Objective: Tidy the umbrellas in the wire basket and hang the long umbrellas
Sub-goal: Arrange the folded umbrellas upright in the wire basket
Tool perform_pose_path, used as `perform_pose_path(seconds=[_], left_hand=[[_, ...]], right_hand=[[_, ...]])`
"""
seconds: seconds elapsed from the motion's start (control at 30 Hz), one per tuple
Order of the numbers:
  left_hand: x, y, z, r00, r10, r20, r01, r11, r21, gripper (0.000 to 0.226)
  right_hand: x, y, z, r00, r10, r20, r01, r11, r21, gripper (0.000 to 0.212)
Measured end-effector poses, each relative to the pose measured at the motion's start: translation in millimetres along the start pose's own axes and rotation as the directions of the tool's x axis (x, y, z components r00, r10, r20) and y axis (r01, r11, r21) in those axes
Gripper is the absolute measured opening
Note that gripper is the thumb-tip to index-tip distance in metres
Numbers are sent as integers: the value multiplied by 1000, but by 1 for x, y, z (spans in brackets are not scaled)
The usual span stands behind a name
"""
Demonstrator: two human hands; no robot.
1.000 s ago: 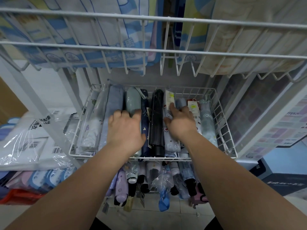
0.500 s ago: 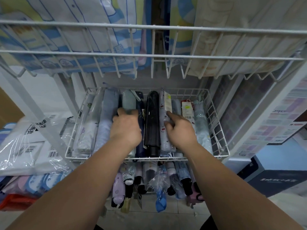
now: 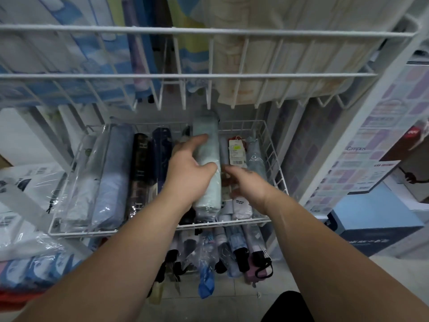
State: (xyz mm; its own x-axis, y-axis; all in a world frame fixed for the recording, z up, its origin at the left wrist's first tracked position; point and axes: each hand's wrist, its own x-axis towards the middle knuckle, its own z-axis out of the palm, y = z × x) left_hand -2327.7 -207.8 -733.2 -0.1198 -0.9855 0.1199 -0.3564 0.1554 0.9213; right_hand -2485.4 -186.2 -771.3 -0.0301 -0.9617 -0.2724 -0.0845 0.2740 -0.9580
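Observation:
A white wire basket [image 3: 274, 159] holds a row of folded umbrellas lying side by side. From the left I see a white one in a clear sleeve [image 3: 79, 182], a light blue one [image 3: 113, 177], a black one [image 3: 139, 173] and a navy one [image 3: 162, 156]. My left hand [image 3: 188, 173] grips a pale mint umbrella [image 3: 207, 135], which is raised a little above the row in the middle. My right hand [image 3: 248, 182] rests palm down on the umbrellas just to its right, fingers apart. A tagged umbrella [image 3: 236, 152] and a teal one in plastic [image 3: 255, 156] lie beyond it.
More folded umbrellas [image 3: 234, 252] hang below the basket with their handles down. An upper wire rack [image 3: 209, 75] holding packaged goods overhangs the basket. Plastic-wrapped packages [image 3: 23, 182] sit to the left. A white post [image 3: 348, 145] and boxes [image 3: 371, 219] stand to the right.
My left hand has lifted the mint umbrella from the left part of the row and carried it right to the middle. My right hand has left the white patterned umbrella and shifted right.

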Motion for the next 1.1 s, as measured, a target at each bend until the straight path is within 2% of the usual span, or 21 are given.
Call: perform_pose_path(seconds=[0.07,0.13,0.17,0.23,0.3,0.4,0.47,0.53,0.57,0.7,0.83,0.93,1.1], left_hand=[[2,-2,16,999,-5,54,8,998,-55,70],[4,-8,29,995,-6,103,2,999,39,70],[4,-11,33,992,12,127,-27,993,116,70],[4,-13,39,980,89,179,-134,958,255,68],[4,-13,40,967,149,209,-221,898,381,59],[5,-20,31,947,257,194,-322,718,617,49],[8,-26,24,924,250,288,-381,573,726,45],[10,-32,21,899,202,389,-438,425,792,45],[11,-34,19,894,187,407,-448,383,808,48],[12,-38,7,897,221,382,-435,291,852,56],[13,-42,-8,901,262,345,-411,268,871,64],[15,-48,-16,913,211,349,-396,251,883,67],[16,-60,-23,922,150,356,-387,349,854,61]], right_hand=[[1,-4,-6,999,46,27,-51,970,236,41],[1,-9,-14,999,47,15,-49,934,354,49],[2,-10,-18,999,39,-31,-26,936,352,47],[3,-8,-25,995,-1,-95,26,966,258,35],[2,-5,-25,992,-20,-122,40,987,158,40],[6,2,-23,978,-40,-204,54,996,66,54],[10,7,-24,955,-88,-283,75,996,-57,67],[12,8,-22,935,-127,-331,78,985,-156,71],[13,8,-21,931,-144,-336,84,979,-188,68],[17,0,-13,934,-215,-284,123,943,-310,62],[21,-6,-2,954,-239,-182,123,864,-489,62],[25,1,11,964,-242,-110,112,746,-657,62],[29,7,27,969,-207,-135,32,648,-761,61]])
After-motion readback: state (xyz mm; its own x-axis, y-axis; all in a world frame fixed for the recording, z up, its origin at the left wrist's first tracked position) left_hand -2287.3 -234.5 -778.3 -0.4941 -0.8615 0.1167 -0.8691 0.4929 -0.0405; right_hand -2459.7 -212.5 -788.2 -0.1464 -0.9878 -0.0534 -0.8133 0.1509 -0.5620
